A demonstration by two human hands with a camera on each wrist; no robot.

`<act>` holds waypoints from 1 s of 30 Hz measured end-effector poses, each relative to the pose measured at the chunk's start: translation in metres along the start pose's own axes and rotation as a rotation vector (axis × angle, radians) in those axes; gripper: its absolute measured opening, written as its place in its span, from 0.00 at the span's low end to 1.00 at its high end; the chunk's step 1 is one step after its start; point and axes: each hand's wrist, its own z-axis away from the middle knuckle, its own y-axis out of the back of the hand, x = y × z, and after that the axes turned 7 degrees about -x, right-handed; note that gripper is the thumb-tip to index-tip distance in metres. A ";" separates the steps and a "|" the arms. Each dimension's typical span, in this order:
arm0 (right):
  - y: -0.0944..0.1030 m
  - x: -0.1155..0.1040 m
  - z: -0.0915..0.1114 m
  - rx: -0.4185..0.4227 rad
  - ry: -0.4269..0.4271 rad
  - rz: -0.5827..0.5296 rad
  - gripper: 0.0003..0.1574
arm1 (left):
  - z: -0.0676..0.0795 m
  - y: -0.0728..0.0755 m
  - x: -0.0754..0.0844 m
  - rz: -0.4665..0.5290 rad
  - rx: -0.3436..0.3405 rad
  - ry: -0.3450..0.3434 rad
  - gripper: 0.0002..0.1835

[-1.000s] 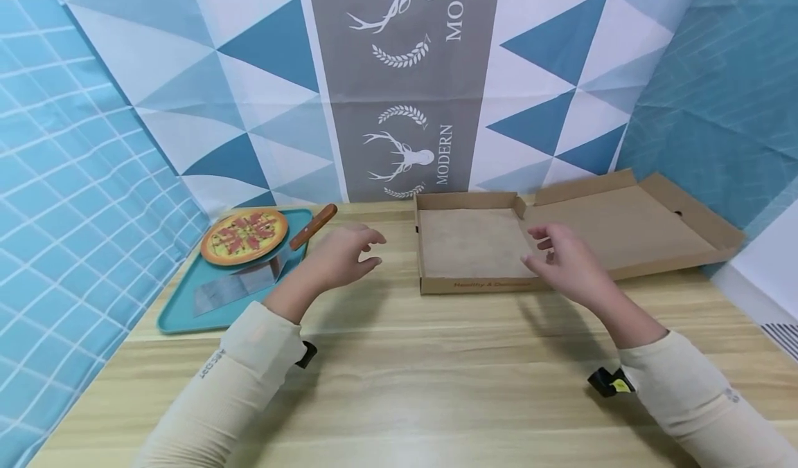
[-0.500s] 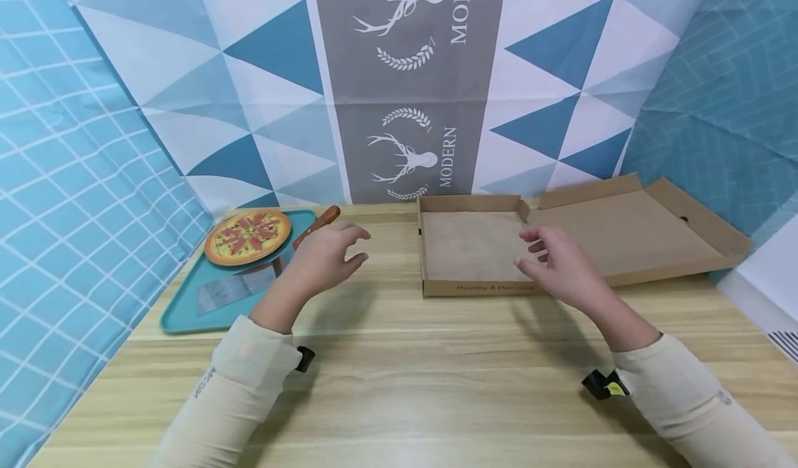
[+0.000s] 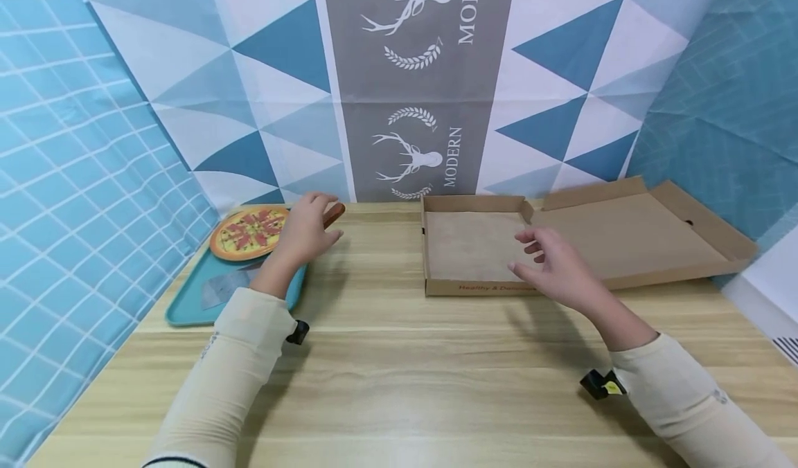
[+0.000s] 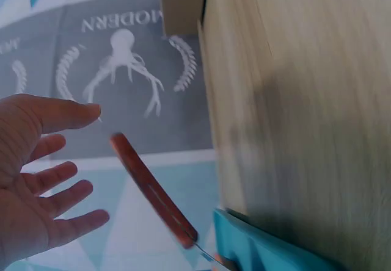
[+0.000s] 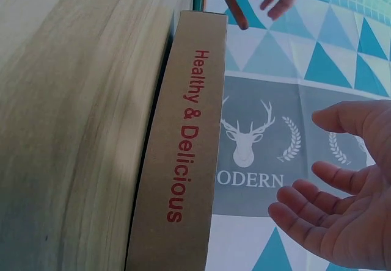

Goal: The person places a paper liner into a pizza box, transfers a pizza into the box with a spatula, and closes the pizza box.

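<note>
Jutting just below the left hand (image 3: 305, 228): spatula handle (image 4: 154, 190).

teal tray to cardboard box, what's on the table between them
Bare table in the head view, with the wooden handle sticking out over it from the teal tray.

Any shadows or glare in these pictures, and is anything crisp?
Head view: pale glare on the near tabletop, soft shadows below the left hand and right hand; left wrist view: a soft-edged shadow across the tabletop; right wrist view: red lettering on the box reads clearly.
</note>
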 end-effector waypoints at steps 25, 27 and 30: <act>-0.004 0.001 -0.002 -0.013 0.028 0.028 0.27 | -0.026 -0.015 -0.028 -0.096 -0.201 0.092 0.20; -0.002 -0.001 -0.002 -0.013 0.029 0.027 0.27 | -0.024 -0.011 -0.025 -0.097 -0.189 0.073 0.18; 0.000 -0.003 -0.002 -0.017 0.031 0.028 0.27 | -0.021 -0.004 -0.021 -0.072 -0.167 0.054 0.18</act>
